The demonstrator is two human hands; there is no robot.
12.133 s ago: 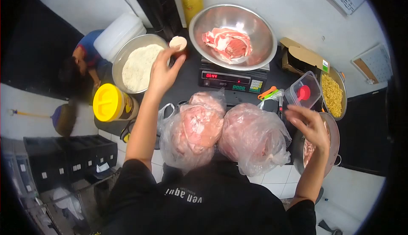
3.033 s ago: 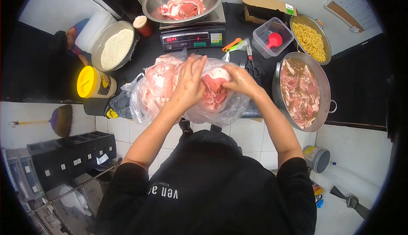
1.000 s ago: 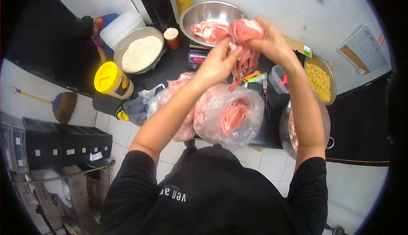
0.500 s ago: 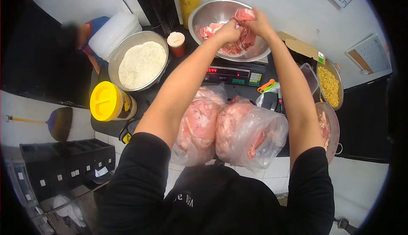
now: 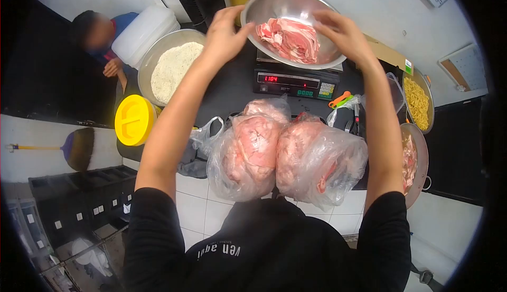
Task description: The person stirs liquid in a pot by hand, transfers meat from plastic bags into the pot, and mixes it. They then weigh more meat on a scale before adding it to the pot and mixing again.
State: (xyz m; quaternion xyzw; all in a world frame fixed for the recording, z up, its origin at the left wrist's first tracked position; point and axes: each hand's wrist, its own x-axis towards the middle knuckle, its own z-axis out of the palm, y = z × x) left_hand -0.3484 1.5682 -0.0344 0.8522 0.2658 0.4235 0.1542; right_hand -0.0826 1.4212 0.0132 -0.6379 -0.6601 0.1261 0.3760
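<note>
A steel bowl (image 5: 288,1) sits on a digital scale (image 5: 293,85) whose red display reads 1.104. Sliced raw meat (image 5: 290,41) lies in a pile inside the bowl. At the bowl's left rim is my left hand (image 5: 226,35), thumb and fingers apart, holding nothing. My right hand (image 5: 343,32) reaches over the right rim, its fingers spread above the meat and empty. Nearer my body, two clear plastic bags of raw meat, a left bag (image 5: 251,149) and a right bag (image 5: 319,160), stand side by side at the table's front edge.
To the left are a bowl of white flour (image 5: 177,70), a yellow-lidded tub (image 5: 134,120) and stacked plastic containers (image 5: 142,33), with another person (image 5: 113,38) behind. Orange-handled scissors (image 5: 340,100), a pan of noodles (image 5: 417,102) and a pan of meat (image 5: 417,160) are at right.
Both hands have let go of the meat, which now rests in the bowl, and have moved apart to its sides. The scale's reading has changed to 1.104. The other person's head shows more.
</note>
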